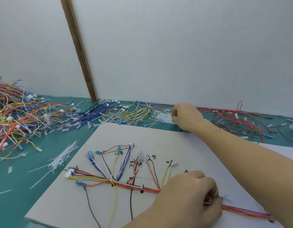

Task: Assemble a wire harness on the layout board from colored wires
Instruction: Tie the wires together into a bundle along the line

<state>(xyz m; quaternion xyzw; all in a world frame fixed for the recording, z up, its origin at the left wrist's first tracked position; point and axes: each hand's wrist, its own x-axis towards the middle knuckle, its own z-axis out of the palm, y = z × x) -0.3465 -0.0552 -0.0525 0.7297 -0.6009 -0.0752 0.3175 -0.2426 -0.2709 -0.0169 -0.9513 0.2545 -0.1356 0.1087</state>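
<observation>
The left hand (190, 196) pinches the red-and-orange wire trunk (246, 211) flat on the grey layout board (159, 135) — the right hand's (186, 115) curled fingers reach the white cable ties (164, 116) just beyond the board's far edge.

Two bare forearms come into the picture from the lower right, with no sleeve showing on either one as far as the frame reaches. The left hand (190, 201) and the right hand (186, 116) wear no glove, ring, watch or wristband. No marking shows on the wrists or the backs of the hands.
</observation>
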